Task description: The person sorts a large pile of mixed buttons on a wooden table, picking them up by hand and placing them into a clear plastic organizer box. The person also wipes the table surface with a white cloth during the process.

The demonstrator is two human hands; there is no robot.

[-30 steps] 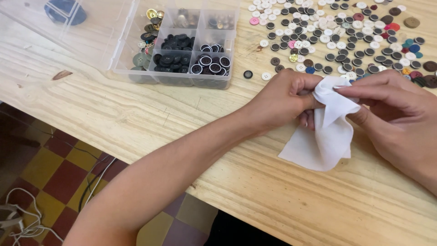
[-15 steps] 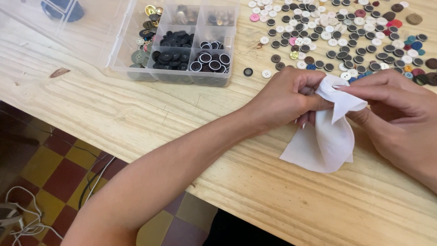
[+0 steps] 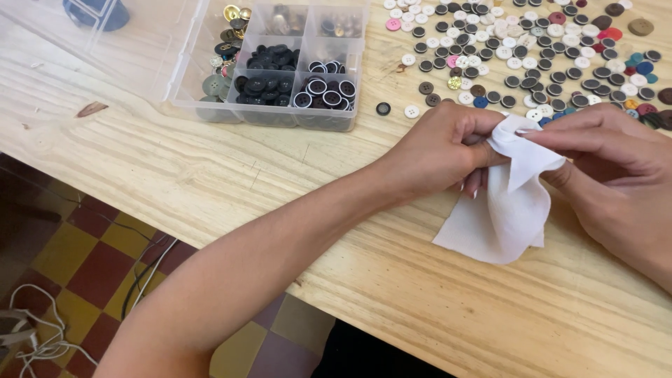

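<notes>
A white piece of cloth [image 3: 500, 213] hangs over the wooden table [image 3: 210, 168], pinched at its top between both hands. My left hand [image 3: 437, 147] grips the cloth's upper left edge with closed fingers. My right hand [image 3: 616, 168] holds the upper right fold between thumb and fingertips. The cloth's lower part rests on the table. Whatever lies inside the fold is hidden.
A clear plastic compartment box [image 3: 280, 63] with black, black-and-white and metal buttons stands at the back left. Several loose buttons [image 3: 546, 56] in white, black, brown and colours are spread at the back right. A checked floor [image 3: 91, 266] with cables lies beyond the table's left edge.
Both hands have kept hold of the cloth and shifted it slightly; the fold at the top has changed shape. The view has shifted a little.
</notes>
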